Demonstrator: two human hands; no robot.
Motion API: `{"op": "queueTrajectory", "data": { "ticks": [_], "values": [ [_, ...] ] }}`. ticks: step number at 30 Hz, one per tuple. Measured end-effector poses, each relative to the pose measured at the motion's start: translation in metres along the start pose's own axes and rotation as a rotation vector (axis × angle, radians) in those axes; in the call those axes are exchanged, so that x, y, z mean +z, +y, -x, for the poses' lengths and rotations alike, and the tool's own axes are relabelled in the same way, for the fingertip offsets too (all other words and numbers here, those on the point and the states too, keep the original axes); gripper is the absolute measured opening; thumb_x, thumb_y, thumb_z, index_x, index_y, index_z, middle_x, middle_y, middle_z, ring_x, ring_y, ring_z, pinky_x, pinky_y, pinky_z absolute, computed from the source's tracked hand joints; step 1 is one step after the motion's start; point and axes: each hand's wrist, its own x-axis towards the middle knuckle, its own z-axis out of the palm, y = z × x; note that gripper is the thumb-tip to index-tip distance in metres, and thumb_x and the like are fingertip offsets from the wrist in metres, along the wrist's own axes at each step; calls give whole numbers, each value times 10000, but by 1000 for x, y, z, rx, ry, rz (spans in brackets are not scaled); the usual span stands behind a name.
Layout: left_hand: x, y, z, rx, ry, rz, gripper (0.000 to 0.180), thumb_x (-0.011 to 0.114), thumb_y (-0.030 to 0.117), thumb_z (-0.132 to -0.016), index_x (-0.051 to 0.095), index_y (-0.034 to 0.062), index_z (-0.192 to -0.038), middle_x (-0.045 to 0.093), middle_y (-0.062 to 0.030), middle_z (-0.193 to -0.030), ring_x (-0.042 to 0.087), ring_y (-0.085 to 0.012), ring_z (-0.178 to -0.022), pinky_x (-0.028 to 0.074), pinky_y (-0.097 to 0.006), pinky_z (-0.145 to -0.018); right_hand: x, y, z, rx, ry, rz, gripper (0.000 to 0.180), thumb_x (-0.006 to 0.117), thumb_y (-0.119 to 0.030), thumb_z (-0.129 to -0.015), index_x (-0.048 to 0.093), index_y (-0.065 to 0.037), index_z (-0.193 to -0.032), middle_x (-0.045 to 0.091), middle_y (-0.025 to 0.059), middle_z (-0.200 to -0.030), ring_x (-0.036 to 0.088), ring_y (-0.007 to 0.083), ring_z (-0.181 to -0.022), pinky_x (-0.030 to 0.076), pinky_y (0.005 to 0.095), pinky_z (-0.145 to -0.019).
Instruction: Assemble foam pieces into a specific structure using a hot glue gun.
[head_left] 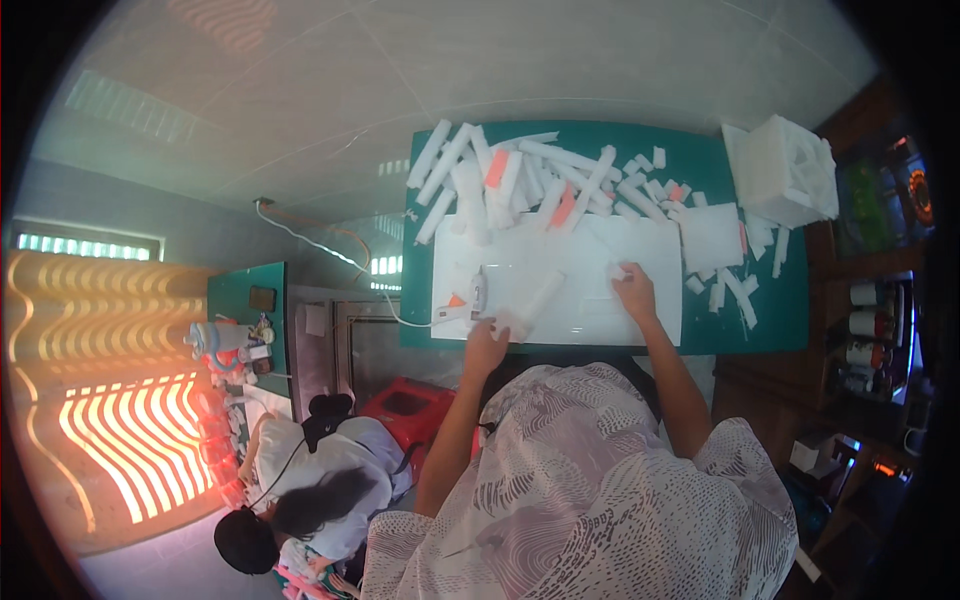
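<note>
A white sheet (590, 250) lies along the near side of the green table in front of me. My left hand (488, 340) is at its near edge, with closed fingers at the end of a pale foam piece (514, 325). A white foam strip (545, 294) slants across the sheet beyond that hand. My right hand (634, 293), towards the sheet's right side, pinches a small white foam block (618, 270). Just past my left hand is a white bottle (479, 288) with a pointed nozzle. Next to it lies a white corded device (445, 314) with an orange spot.
White foam strips (465, 190), some with orange-pink parts, are heaped along the table's far side. Small offcuts (738, 295) and a foam box structure (785, 170) lie right. A white cable (385, 295) crosses from the left wall. Another person (330, 475) sits left, near a red chair (405, 405).
</note>
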Motion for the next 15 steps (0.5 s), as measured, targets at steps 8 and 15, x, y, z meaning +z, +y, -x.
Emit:
{"op": "queueTrajectory", "data": {
  "ticks": [8,15],
  "values": [
    [-44,-65,-31,97,274,-500,403,535,124,-815,468,92,-1211,507,-142,-1180,505,-326,-1065,422,-491,-836,-14,-45,11,-57,-260,-108,343,695,-157,-754,579,-25,-1049,623,100,-863,610,186,-826,483,303,-737],
    [-34,-50,-39,45,131,-748,470,580,117,-782,429,115,-1227,542,-90,-991,571,-300,-927,456,-475,-750,-27,-79,2,495,-700,-1151,305,579,-115,-861,532,-18,-1146,586,100,-1141,575,217,-973,464,323,-794]
  ]
}}
